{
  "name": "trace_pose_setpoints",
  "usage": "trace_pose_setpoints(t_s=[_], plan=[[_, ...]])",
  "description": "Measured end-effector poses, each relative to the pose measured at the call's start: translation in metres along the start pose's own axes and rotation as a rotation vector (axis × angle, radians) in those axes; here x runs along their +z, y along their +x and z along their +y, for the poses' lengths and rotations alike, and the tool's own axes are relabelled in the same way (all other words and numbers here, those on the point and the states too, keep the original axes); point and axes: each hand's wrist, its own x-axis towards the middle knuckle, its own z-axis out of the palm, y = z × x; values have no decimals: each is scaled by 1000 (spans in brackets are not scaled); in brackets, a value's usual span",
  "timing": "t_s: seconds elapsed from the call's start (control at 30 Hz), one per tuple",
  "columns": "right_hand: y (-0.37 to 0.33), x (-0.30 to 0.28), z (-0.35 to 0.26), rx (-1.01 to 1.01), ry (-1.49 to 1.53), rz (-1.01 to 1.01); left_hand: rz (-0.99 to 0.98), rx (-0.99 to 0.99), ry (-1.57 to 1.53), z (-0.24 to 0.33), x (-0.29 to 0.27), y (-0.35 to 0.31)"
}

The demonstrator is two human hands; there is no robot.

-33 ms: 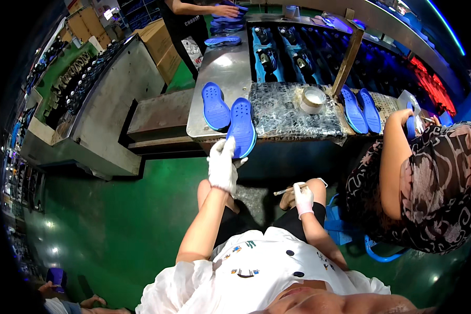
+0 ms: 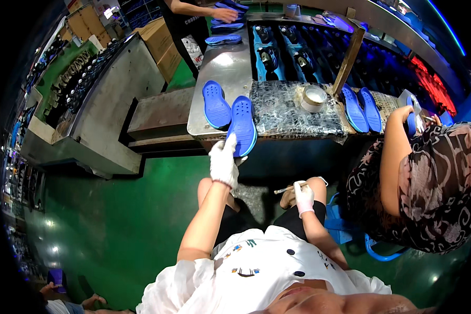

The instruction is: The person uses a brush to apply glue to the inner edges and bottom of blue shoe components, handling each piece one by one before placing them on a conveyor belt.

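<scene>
My left hand (image 2: 224,163), in a white glove, grips the near end of a blue shoe sole (image 2: 242,121) that reaches past the front edge of the metal table. The thumb lies on its upper face; the fingers beneath are mostly hidden. Just left of it, a second blue shoe sole (image 2: 214,104) rests on the table. Over my right knee, my right hand (image 2: 303,197), also gloved, is closed around a thin brush (image 2: 283,190) that points left.
Right of the soles, a white pot (image 2: 313,98) stands on a plastic-wrapped worktop (image 2: 293,121). Beyond it lie more blue soles (image 2: 355,111) beside a seated co-worker (image 2: 418,183). Shoe uppers (image 2: 269,60) fill the conveyor behind. Another person's hand (image 2: 225,14) is over stacked soles at the far end.
The far person's hand has shifted slightly over the stacked soles. My own hands, the held sole and the brush stay nearly as they were.
</scene>
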Motion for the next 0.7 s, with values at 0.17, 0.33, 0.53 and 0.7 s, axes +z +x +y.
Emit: trace_pose_setpoints(t_s=[0.17, 0.33, 0.53, 0.7], plan=[[-9, -14, -17, 9, 163, 42, -238, -289, -331, -14, 4, 16], [-24, -67, -119, -154, 554, 223, -200, 294, -143, -21, 17, -16], [-64, -99, -229, -585, 633, 151, 28, 385, 10, -14, 32, -53], [-63, -96, -255, -998, 177, 189, 44, 404, 88, -16, 39, -67]])
